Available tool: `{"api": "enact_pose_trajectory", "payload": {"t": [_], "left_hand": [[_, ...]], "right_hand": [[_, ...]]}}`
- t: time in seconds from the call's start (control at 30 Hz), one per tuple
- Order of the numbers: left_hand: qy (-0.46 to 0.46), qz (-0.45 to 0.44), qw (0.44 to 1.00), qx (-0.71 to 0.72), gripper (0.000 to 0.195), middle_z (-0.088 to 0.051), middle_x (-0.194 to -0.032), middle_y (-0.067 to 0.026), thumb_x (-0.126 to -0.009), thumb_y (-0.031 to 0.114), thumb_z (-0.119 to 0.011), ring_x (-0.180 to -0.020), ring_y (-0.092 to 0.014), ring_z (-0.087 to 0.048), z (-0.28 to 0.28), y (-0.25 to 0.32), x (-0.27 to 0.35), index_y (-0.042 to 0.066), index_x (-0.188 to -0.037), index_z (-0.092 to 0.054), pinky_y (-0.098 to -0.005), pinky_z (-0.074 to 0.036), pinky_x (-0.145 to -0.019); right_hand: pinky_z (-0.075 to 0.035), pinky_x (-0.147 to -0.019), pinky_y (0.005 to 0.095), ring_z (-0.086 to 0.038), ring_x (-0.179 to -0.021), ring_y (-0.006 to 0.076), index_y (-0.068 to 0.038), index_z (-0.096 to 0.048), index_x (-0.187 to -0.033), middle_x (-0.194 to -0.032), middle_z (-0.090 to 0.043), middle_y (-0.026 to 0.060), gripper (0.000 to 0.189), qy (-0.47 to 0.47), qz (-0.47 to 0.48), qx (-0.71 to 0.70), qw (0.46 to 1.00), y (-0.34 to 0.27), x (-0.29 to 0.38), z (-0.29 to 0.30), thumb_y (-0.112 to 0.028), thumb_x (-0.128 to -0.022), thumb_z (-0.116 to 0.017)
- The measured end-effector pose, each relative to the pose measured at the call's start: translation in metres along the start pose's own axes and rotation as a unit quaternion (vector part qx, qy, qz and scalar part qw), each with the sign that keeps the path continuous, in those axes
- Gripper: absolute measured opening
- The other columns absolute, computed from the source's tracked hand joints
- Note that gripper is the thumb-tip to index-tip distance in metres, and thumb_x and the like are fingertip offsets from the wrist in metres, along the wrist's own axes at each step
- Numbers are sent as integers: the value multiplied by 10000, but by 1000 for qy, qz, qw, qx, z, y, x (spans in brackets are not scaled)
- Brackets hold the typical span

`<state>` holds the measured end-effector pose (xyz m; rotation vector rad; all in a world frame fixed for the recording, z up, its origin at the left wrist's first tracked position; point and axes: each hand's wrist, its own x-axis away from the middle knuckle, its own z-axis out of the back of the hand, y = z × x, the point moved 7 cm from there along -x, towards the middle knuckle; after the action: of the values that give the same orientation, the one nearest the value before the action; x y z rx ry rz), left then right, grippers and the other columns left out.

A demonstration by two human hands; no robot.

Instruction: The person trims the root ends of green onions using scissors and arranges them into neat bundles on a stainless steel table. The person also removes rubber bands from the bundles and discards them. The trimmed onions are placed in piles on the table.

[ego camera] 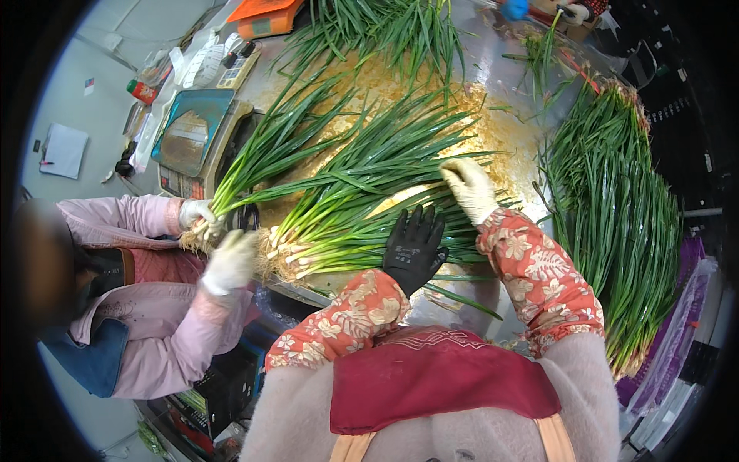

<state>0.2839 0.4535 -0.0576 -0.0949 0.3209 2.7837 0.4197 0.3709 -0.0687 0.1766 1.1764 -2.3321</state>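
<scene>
Green onions with white bulbs and roots (340,231) lie in a loose heap on the metal table, their leaves pointing up and to the right. My left hand (414,245), in a black glove, rests flat on the stalks with its fingers spread. Over the leaf ends is my right hand (470,187), in a cream glove, its fingers bent and thumb near the fingertips; whether it pinches a leaf cannot be told. At left, a co-worker's gloved hand (200,218) holds a bunch of green onions (248,167) by the root end. The co-worker's other gloved hand (231,263) is blurred beside the roots.
A large pile of green onions (612,202) lies on the right, above purple plastic (687,260). More leaves (375,29) lie at the far side. A weighing scale (187,133) stands at upper left, near an orange object (265,17). Another person's hand (574,14) shows at the top right.
</scene>
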Motion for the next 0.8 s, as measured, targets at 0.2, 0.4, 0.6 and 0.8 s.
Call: {"api": "enact_pose_trajectory", "payload": {"t": [0.2, 0.4, 0.6, 0.8], "left_hand": [[44, 19, 996, 78, 513, -486, -1264, -166, -785, 351, -596, -1254, -361, -373, -4, -6, 6, 92, -1221, -513, -525, -243, -1058], [31, -1, 997, 77, 498, -506, -1224, -179, -783, 333, -605, -1221, -373, -402, 0, -4, 5, 77, -1203, -527, -521, -273, -1047], [50, 6, 996, 71, 601, -446, -1320, -206, -802, 344, -593, -1232, -370, -397, 24, -2, -2, 27, -1292, -450, -511, -272, -1052], [85, -42, 985, 141, 618, -460, -1304, -186, -819, 372, -584, -1218, -373, -406, 49, 11, 2, 28, -1309, -434, -534, -297, -1028]], "right_hand": [[-454, -736, 364, -567, -846, 268, -117, -651, -860, -824, -594, 63, 130, -42, 151, 5, 988, -73, -35, -51, -233, -819, -608], [-336, -996, 519, -428, -1225, 297, -188, -511, -1245, -1300, -483, 103, 477, -183, 12, 272, 945, -22, -60, -97, -412, -828, -569], [-399, -960, 414, -472, -1176, 344, -90, -425, -1317, -1281, -480, 190, 555, -2, -229, 242, 943, 126, -55, 17, -376, -856, -542], [-385, -980, 345, -498, -1157, 295, -19, -507, -1246, -1237, -530, 182, 426, 70, -220, 27, 973, 105, 24, 87, -227, -877, -556]]}}
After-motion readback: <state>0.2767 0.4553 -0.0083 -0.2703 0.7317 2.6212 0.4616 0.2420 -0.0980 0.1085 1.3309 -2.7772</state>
